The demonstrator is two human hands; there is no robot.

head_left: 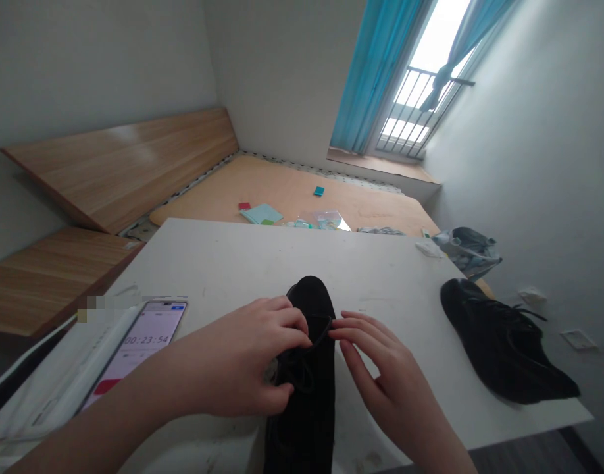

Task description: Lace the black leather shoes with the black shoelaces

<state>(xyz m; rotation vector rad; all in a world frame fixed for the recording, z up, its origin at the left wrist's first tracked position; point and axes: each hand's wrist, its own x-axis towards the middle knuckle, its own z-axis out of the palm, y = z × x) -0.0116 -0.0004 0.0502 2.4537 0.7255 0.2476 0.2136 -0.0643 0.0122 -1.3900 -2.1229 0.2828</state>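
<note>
**"Where's the shoe?"**

"The black shoe [306, 415] is at bottom centre of the frame, on a white table [262, 257], its toe pointing up the frame, away from the person."

**"And the hands?"**

"The left hand [233, 359] is closed over the top of the shoe, its fingers [287, 321] curled and gripping the black lace [302, 368]. The right hand [388, 375] is open with its fingers spread, and its index fingertip [334, 334] is at the lace loop. I can't tell if it's touching the loop or just beside it."

**"What's around them on the table?"**

"At lower left, a phone [139, 349] showing 00:23:54 rests on a white cloth [50, 395]. At the right, well apart from the hands, lies a second black shoe [504, 342], toe toward the lower right."

**"Beyond the table?"**

"At upper centre, small coloured cards [261, 213] and a clear plastic bag [322, 220] lie on a wooden bed base [292, 187]. At upper right, a teal curtain [376, 72] hangs beside a barred window [410, 108]."
</note>
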